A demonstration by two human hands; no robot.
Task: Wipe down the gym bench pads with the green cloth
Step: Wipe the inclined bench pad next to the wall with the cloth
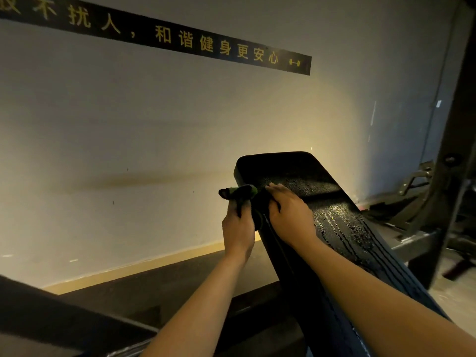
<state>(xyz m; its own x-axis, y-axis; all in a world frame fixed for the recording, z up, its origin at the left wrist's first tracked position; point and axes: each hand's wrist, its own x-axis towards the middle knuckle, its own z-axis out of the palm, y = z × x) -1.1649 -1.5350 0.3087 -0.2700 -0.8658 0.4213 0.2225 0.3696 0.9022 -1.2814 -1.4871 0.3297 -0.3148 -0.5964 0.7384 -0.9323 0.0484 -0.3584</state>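
Gripping green cloth (242,192) at edge of bench pad (296,171), L hand (237,225) curls round it; R hand (291,215) alongside lies flat on pad, holding nothing. Droplets (345,225) right of it: prob. mostly unwiped.

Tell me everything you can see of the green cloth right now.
The green cloth is bunched into a soft wad, dark in its folds, one dark end poking out leftward. The left hand grips it from below, at the left edge of the black textured bench pad, near its raised end. The right hand rests on the pad beside it; whether they touch is unclear.
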